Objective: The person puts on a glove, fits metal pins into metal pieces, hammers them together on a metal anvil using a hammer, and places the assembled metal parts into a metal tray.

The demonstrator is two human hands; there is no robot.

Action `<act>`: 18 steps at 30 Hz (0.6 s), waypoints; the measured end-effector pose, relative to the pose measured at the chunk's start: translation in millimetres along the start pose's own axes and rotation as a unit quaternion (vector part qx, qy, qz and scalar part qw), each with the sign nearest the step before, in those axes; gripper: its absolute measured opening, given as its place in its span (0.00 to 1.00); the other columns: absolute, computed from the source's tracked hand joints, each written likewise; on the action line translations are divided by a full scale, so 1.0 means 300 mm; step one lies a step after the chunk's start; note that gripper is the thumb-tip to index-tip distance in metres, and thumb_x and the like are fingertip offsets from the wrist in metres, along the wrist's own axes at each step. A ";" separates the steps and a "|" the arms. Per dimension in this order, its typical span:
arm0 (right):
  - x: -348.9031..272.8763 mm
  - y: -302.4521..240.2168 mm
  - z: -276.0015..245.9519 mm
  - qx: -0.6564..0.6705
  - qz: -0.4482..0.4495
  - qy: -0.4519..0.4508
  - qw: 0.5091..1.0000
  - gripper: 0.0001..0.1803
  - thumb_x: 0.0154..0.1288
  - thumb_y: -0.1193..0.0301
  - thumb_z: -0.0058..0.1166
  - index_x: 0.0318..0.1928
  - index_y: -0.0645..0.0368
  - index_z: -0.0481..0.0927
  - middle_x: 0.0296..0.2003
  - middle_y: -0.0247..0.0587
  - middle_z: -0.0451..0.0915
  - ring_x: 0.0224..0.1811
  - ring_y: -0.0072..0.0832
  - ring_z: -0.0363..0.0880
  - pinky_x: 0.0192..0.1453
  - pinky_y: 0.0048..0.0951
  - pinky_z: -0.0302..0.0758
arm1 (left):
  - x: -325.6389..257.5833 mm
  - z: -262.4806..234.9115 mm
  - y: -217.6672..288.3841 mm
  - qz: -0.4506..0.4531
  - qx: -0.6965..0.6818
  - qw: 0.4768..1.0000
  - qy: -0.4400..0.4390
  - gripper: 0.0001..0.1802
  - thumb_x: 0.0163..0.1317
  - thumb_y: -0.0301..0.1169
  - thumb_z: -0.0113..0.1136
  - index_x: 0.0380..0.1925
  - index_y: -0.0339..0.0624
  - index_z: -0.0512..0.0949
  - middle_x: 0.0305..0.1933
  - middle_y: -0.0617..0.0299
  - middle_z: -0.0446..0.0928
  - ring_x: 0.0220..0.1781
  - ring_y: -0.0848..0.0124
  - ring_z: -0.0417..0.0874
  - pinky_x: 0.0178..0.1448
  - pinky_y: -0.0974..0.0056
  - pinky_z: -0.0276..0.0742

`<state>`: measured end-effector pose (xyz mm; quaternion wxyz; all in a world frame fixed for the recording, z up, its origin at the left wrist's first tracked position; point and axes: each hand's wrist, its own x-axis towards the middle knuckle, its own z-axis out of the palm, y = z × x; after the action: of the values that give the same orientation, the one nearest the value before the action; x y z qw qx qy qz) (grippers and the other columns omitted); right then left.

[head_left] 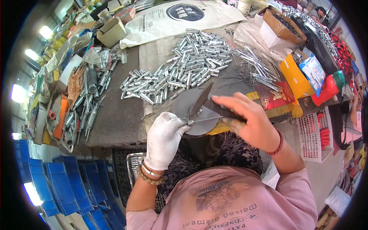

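Note:
My left hand (165, 134), in a white glove, is closed around the end of a small metal piece with a thin rod (207, 119) pointing right. Beneath it lies a round dark grey disc (180, 103) at the table's near edge. A dark, blade-like plate (202, 100) stands tilted over the disc. To the right, my bare right hand (253, 119) has its fingers stretched toward the plate and the rod's tip; it is slightly blurred. A dark strip lies under its fingers, and whether it is gripped does not show. Beyond the disc spreads a heap of silver metal tubes (191, 65).
Thin metal rods (258, 69) lie right of the heap. A yellow box (295, 73) and a red bottle (326, 90) stand farther right. Tools (92, 92) crowd the table's left side. Blue bins (61, 184) are below left, a white basket (312, 138) below right.

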<state>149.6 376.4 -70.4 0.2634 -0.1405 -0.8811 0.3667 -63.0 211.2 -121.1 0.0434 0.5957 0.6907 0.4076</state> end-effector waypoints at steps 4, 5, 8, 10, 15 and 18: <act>0.046 0.116 0.006 -0.005 0.038 -0.029 0.999 0.31 0.59 0.84 0.63 0.65 0.57 0.82 0.48 0.50 0.82 0.50 0.52 0.83 0.56 0.44 0.80 | 0.008 -0.008 -0.005 -0.010 -0.009 1.000 -0.020 0.09 0.56 0.20 0.75 0.38 0.37 0.88 0.38 0.55 0.80 0.44 0.57 0.83 0.51 0.57 0.80; 0.047 0.133 0.007 -0.013 0.031 -0.044 0.998 0.30 0.59 0.82 0.65 0.64 0.57 0.83 0.48 0.49 0.82 0.52 0.51 0.83 0.58 0.45 0.79 | 0.012 -0.006 -0.004 -0.009 -0.010 1.000 -0.022 0.09 0.56 0.20 0.75 0.38 0.37 0.88 0.38 0.55 0.80 0.44 0.57 0.83 0.51 0.57 0.80; 0.054 0.119 0.021 -0.256 -0.082 0.024 0.963 0.25 0.58 0.79 0.65 0.59 0.55 0.85 0.45 0.44 0.80 0.53 0.46 0.80 0.59 0.43 0.77 | 0.007 -0.013 0.001 -0.014 -0.016 1.000 -0.022 0.10 0.55 0.20 0.76 0.38 0.37 0.89 0.38 0.56 0.80 0.44 0.59 0.83 0.51 0.58 0.79; 0.035 0.097 0.051 -0.216 -0.086 0.002 0.973 0.21 0.58 0.79 0.65 0.54 0.54 0.86 0.44 0.42 0.79 0.52 0.44 0.79 0.58 0.43 0.77 | 0.004 -0.009 -0.006 -0.033 -0.037 0.998 -0.027 0.10 0.55 0.20 0.76 0.38 0.37 0.89 0.38 0.56 0.80 0.45 0.60 0.83 0.51 0.59 0.79; 0.020 0.096 0.120 -0.161 -0.090 -0.044 0.982 0.12 0.56 0.81 0.61 0.40 0.53 0.84 0.40 0.36 0.78 0.47 0.40 0.80 0.54 0.41 0.78 | 0.011 -0.012 -0.004 -0.032 -0.035 0.998 -0.032 0.09 0.54 0.22 0.77 0.37 0.39 0.89 0.38 0.57 0.80 0.45 0.59 0.83 0.51 0.58 0.79; 0.032 0.098 0.116 -0.192 -0.127 -0.055 0.972 0.11 0.57 0.79 0.61 0.41 0.53 0.83 0.40 0.37 0.78 0.46 0.40 0.79 0.54 0.40 0.77 | 0.014 -0.017 -0.005 -0.033 -0.028 0.999 -0.033 0.09 0.55 0.24 0.77 0.36 0.40 0.89 0.38 0.57 0.81 0.45 0.58 0.83 0.50 0.57 0.80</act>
<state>123.5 381.2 -108.7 0.2266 -0.0551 -0.9589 0.1619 -68.1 212.3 -116.9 0.0965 0.5839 0.6967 0.4055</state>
